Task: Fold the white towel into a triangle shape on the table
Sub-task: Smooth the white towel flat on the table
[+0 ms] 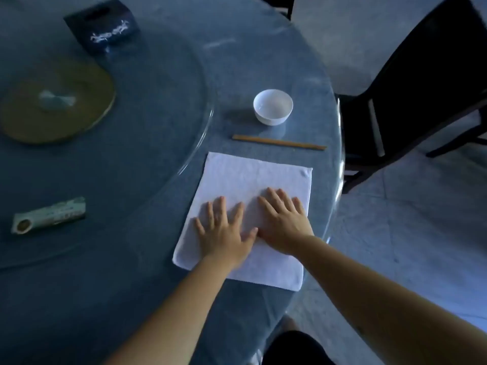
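So the white towel [253, 185] lies flat as a rectangle near the table [158, 143] edge, not a triangle yet. Both the left hand [224, 233] and right hand [283, 222] press flat on it, fingers [274, 197] spread wide, gripping nothing, thumbs touching. Just past the towel sit chopsticks [279, 142], then a little white bowl [273, 106]. Off left there's a glass turntable [203, 133] carrying a green packet [50, 215], a brass disc [56, 101] and a dark tissue box [102, 23]. Dark chair [421, 83] on the right, pale tiled floor [395, 219].

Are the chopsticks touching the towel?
Apart. The head view shows a strip of bare table between the chopsticks and the towel.
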